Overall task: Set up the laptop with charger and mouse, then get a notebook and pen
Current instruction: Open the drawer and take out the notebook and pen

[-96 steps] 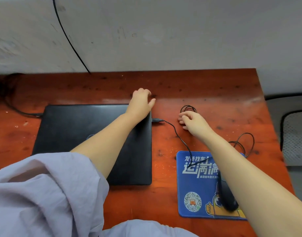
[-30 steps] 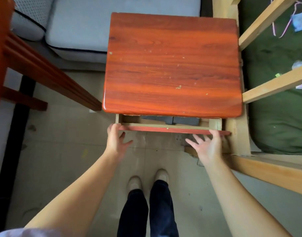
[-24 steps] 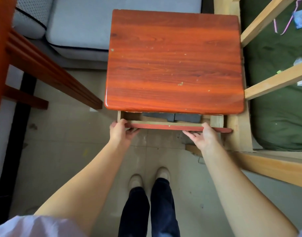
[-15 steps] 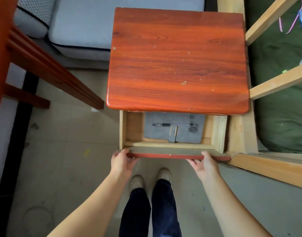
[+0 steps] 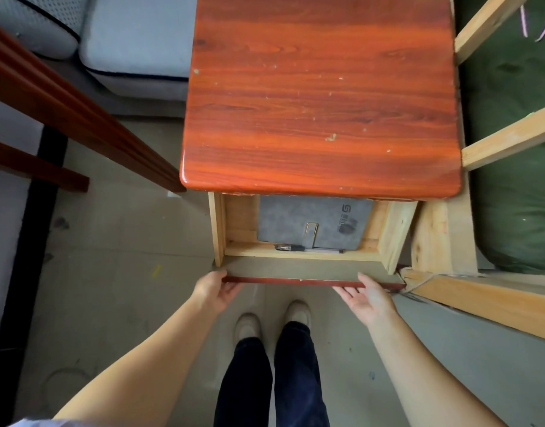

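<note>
A red-topped wooden nightstand [image 5: 320,97] stands in front of me with its drawer [image 5: 302,268] pulled out. Inside lies a grey notebook [image 5: 311,217] with a strap loop, its far part hidden under the top. A black pen [image 5: 308,248] rests along the notebook's near edge, against the drawer front. My left hand [image 5: 214,291] grips the left end of the drawer's red front edge. At the right end my right hand [image 5: 368,298] touches that edge from below with its fingers spread. The laptop, charger and mouse are out of view.
A red wooden desk frame [image 5: 64,100] runs diagonally at the left. A grey cushioned seat [image 5: 135,44] sits behind the nightstand. A pale wooden bed frame [image 5: 480,291] with a green mattress [image 5: 520,186] borders the right. My feet [image 5: 271,322] stand on the tiled floor below the drawer.
The view went from the desk with the laptop to the nightstand. Both hands pulled the drawer out towards me, uncovering the notebook and pen. The pen rolled to the drawer's front.
</note>
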